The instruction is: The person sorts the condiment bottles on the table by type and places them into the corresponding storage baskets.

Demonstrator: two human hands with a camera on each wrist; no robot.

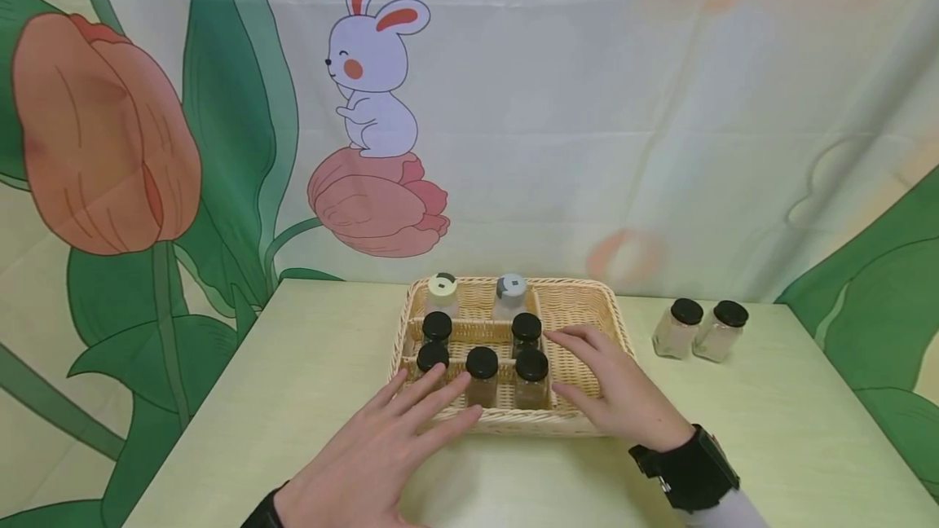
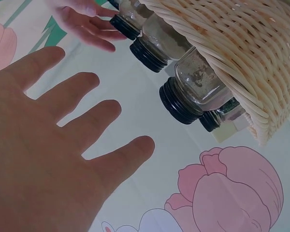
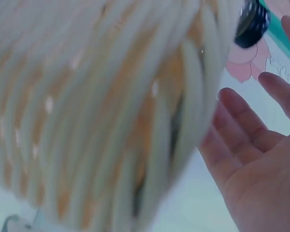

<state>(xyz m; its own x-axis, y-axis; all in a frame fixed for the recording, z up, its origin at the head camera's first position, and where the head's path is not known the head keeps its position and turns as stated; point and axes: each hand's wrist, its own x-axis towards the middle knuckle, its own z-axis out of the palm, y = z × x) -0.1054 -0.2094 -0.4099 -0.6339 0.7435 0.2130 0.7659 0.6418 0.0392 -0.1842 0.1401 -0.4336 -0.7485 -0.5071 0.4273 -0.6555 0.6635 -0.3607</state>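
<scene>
A woven basket (image 1: pixel 506 424) with dividers stands on the table. Several clear jars with black lids, among them a front-middle jar (image 1: pixel 482 365), stand in its front and middle rows. In the back row are a jar with a pale yellow lid (image 1: pixel 443 288) and one with a grey lid (image 1: pixel 511 290). My left hand (image 1: pixel 377 438) is spread above the basket's front left, holding nothing. My right hand (image 1: pixel 619 388) hovers over the right-hand compartment, fingertips close to the jars on that side; the right wrist view shows the hand (image 3: pixel 261 145) with nothing in it.
Two more black-lidded jars, a left one (image 1: pixel 678 329) and a right one (image 1: pixel 720 332), stand side by side on the table (image 1: pixel 792 414), to the right of the basket. Behind the table hangs a cloth backdrop (image 1: pixel 543 121) with a printed rabbit and tulips.
</scene>
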